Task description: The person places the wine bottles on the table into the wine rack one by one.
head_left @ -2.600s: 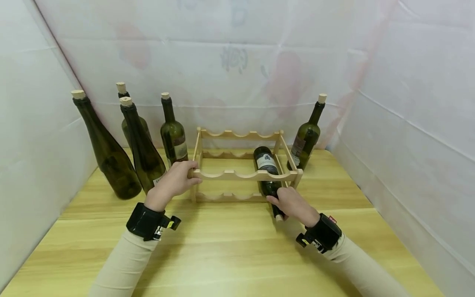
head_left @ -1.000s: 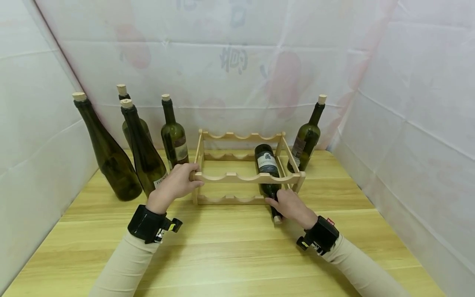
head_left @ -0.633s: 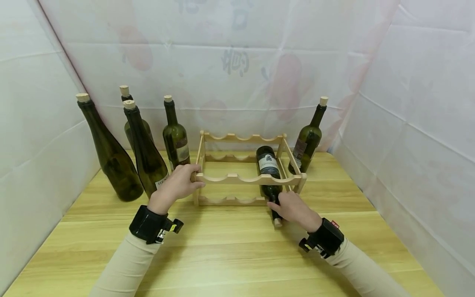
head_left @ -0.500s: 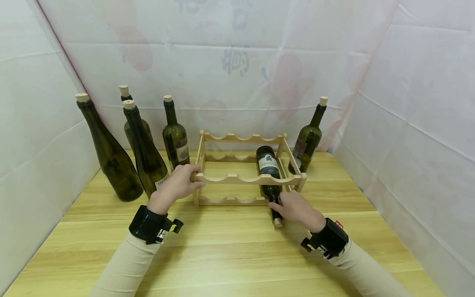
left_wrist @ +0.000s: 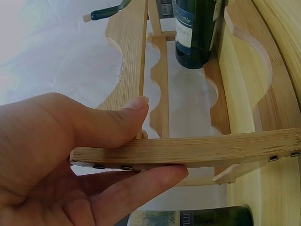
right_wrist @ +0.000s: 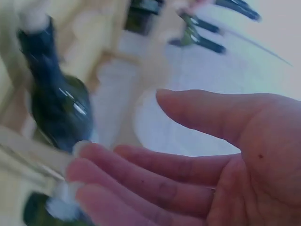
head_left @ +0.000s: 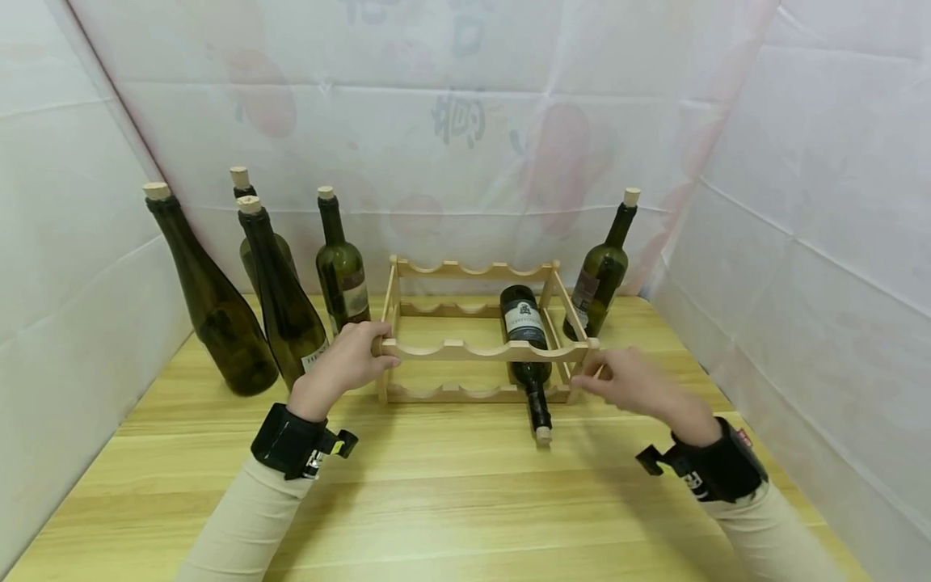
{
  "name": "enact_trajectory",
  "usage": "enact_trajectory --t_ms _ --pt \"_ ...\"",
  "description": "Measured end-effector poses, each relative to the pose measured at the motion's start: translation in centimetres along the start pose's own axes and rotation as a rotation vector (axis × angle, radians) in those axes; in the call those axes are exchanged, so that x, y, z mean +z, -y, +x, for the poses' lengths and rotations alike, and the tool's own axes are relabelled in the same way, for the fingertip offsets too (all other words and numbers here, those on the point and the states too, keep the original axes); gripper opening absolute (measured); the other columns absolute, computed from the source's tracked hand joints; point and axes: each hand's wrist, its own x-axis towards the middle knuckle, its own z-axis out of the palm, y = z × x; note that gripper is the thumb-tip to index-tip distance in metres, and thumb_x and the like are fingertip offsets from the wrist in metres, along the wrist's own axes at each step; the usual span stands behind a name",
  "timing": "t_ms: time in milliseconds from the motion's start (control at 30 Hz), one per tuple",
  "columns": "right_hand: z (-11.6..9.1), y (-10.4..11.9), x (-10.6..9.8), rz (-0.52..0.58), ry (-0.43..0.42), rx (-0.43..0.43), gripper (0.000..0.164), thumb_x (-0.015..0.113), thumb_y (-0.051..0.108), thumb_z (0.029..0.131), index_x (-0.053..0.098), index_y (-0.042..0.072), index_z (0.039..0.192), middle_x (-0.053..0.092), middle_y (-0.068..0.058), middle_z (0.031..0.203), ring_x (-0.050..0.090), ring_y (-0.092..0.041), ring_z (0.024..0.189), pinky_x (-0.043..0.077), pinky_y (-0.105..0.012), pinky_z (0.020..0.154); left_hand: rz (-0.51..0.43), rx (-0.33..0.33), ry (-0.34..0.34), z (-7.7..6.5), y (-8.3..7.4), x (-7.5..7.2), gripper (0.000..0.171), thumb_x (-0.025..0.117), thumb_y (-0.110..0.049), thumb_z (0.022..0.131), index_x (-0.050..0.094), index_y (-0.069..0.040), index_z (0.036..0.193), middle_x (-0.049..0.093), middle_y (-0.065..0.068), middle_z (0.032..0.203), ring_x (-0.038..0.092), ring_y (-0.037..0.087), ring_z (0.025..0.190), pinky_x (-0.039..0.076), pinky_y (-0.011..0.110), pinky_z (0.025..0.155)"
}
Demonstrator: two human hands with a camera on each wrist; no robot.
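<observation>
A wooden wine rack (head_left: 451, 350) with scalloped rails stands mid-table. My left hand (head_left: 345, 357) grips its front left corner; in the left wrist view the thumb lies over the wooden bar (left_wrist: 188, 148) and the fingers below it. In the rack's lower level, at the right, a dark wine bottle (head_left: 525, 323) lies in the cradle, its corked neck pointing toward me past the front rail. My right hand (head_left: 640, 386) is beside the rack's front right corner, holding nothing. In the blurred right wrist view, thumb and fingers are apart near the bottle (right_wrist: 61, 103).
Behind the rack's right side stands a corked green bottle (head_left: 602, 271). Several more corked bottles stand at the left, among them a tall dark one (head_left: 218, 315) and a labelled one (head_left: 342, 279). White sheeting (head_left: 465, 178) walls the table (head_left: 436, 493) at back and sides.
My right hand has let go of the bottle's neck and moved right and slightly up, to the rack's corner. The bottle stays in the rack; my left hand keeps its grip.
</observation>
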Motion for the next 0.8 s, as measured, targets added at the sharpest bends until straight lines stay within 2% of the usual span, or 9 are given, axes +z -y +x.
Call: enact_trajectory --t_ms 167,300,367,567,800 --pt "0.8 -1.6 -4.0 -0.01 -0.112 0.054 0.04 0.058 0.037 0.095 0.065 -0.001 0.104 0.067 -0.009 0.087 0.058 -0.01 0.06 0.051 -0.03 0.056 -0.001 -0.012 0.007 0.1 0.2 -0.1 0.025 0.073 -0.014 0.084 0.062 -0.007 0.106 0.06 0.003 0.08 0.062 0.014 0.072 0.048 0.03 0.057" --pt "2.2 -3.1 -6.5 0.045 -0.12 0.105 0.058 0.057 0.045 0.093 0.059 -0.009 0.114 0.065 -0.022 0.099 0.062 -0.017 0.069 0.055 -0.035 0.062 0.003 -0.018 0.0 0.1 0.3 -0.2 0.024 0.073 -0.013 0.084 0.062 -0.007 0.105 0.061 0.003 0.081 0.063 0.015 0.074 0.048 0.03 0.057" --pt "2.8 -3.9 -7.3 0.083 -0.114 0.121 0.062 0.058 0.046 0.093 0.057 -0.01 0.119 0.063 -0.026 0.105 0.063 -0.023 0.076 0.055 -0.038 0.065 -0.001 -0.028 0.003 0.1 0.3 -0.1 0.025 0.073 -0.013 0.084 0.063 -0.008 0.106 0.061 0.003 0.082 0.064 0.015 0.076 0.049 0.03 0.058" --pt "4.4 -6.2 -8.0 0.125 -0.093 0.154 0.065 0.057 0.046 0.093 0.051 -0.009 0.127 0.056 -0.031 0.117 0.059 -0.035 0.096 0.054 -0.039 0.074 -0.014 -0.024 0.013 0.1 0.1 0.3 0.027 0.073 -0.014 0.084 0.063 -0.007 0.108 0.06 0.002 0.082 0.063 0.014 0.076 0.049 0.03 0.058" --pt "7.1 -7.9 -7.8 0.193 -0.113 0.249 0.087 0.058 0.056 0.088 0.036 -0.013 0.137 0.045 -0.034 0.125 0.056 -0.04 0.1 0.051 -0.042 0.08 -0.007 -0.027 0.004 -0.2 -0.1 0.0 0.027 0.073 -0.013 0.084 0.063 -0.007 0.108 0.058 0.002 0.08 0.063 0.015 0.075 0.05 0.03 0.059"
